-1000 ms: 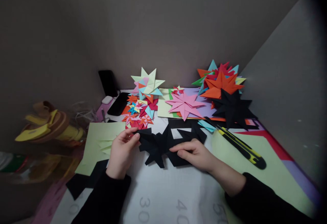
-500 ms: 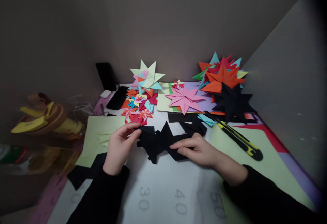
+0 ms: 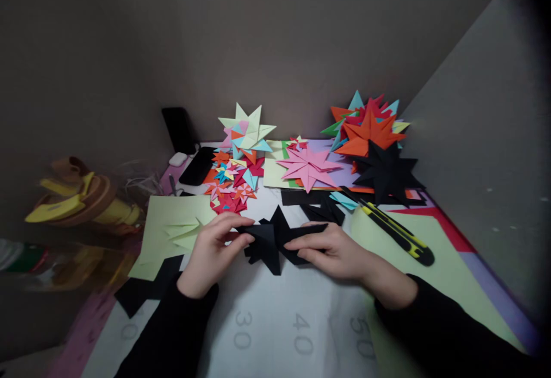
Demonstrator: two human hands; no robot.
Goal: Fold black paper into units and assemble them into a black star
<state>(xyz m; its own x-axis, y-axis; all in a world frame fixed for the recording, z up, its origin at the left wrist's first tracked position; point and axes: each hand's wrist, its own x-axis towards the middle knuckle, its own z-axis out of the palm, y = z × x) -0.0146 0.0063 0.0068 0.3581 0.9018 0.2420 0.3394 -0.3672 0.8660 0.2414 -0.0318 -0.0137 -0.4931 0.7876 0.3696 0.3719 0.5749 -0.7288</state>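
Between my hands is a black folded-paper star point(image 3: 272, 243), its points partly spread and some flaps loose. My left hand point(image 3: 217, 251) pinches its left flap between thumb and fingers. On the right side, my right hand point(image 3: 333, 249) grips another point, with thumb and index finger pressed on the paper. Just behind the star lie folded black paper pieces point(image 3: 323, 211) and a small light-blue folded piece point(image 3: 343, 200). A pale green folded piece point(image 3: 183, 232) rests on a pale green sheet point(image 3: 157, 217) left of my left hand.
A yellow-and-black utility knife point(image 3: 400, 234) lies on pale green paper at the right. Colourful paper stars point(image 3: 372, 131), a pink star point(image 3: 307, 166) and a black star point(image 3: 390, 174) stand behind. Two dark phones, one a flat phone point(image 3: 197, 165), are at back left. A blurred bottle point(image 3: 26, 257) stands left.
My left hand has moved slightly right, bringing the star's left flap inward and folding it to a narrower point. My right hand keeps nearly the same place and grip.
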